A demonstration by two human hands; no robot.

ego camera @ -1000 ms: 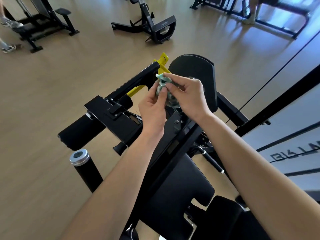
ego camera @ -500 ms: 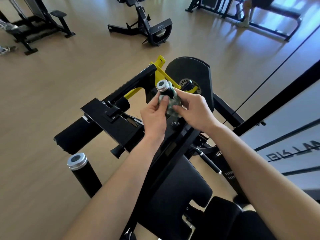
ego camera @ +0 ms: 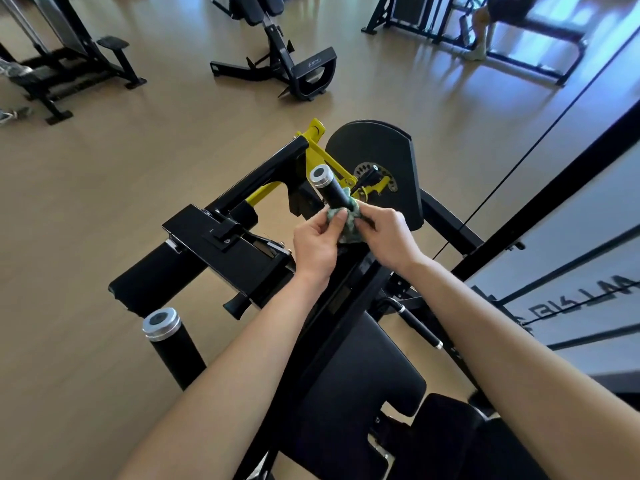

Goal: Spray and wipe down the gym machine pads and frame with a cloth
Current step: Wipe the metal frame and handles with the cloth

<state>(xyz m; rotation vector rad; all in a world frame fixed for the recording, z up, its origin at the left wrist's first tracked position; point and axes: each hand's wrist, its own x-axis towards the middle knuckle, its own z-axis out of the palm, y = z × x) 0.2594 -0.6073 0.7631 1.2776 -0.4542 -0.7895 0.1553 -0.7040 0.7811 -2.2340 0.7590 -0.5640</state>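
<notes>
At the lower end of the machine's black handle (ego camera: 335, 196), left grip (ego camera: 317, 244) and right grip (ego camera: 389, 237) both pinch the green cloth (ego camera: 350, 224) bunched round it, the handle's long axis rising away from them toward its silver cap (ego camera: 320, 176).

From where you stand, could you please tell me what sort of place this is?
Very likely a gym. Black exercise machines stand across the wood-look floor. The nearest has a padded seat and a chrome-capped grip, around which the left hand and right hand hold a green cloth.
</notes>
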